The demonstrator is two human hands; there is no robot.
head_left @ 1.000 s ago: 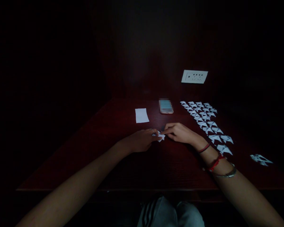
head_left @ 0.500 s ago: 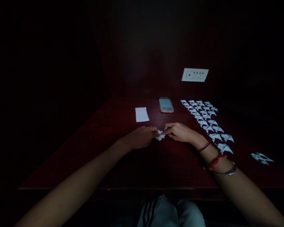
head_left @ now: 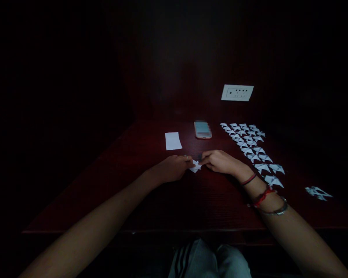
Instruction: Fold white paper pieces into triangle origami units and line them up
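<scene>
One small folded paper (head_left: 196,167) lies on the table (head_left: 191,204), its left side pinched by the left grip (head_left: 175,168), seemingly to steady it. The right grip (head_left: 218,161) meets its right edge; whether pinching, I can't tell. Beyond the left grip lies a white sheet (head_left: 173,141); right of both, rows of folded pieces (head_left: 248,151), apparently kept out of the way.

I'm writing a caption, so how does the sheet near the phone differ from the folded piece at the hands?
The sheet has four sides; the folded piece has several points. The sheet looks larger than the folded piece. No hand is on the sheet, while the left hand holds the folded piece and the right hand is at its edge. Both are white.
</scene>
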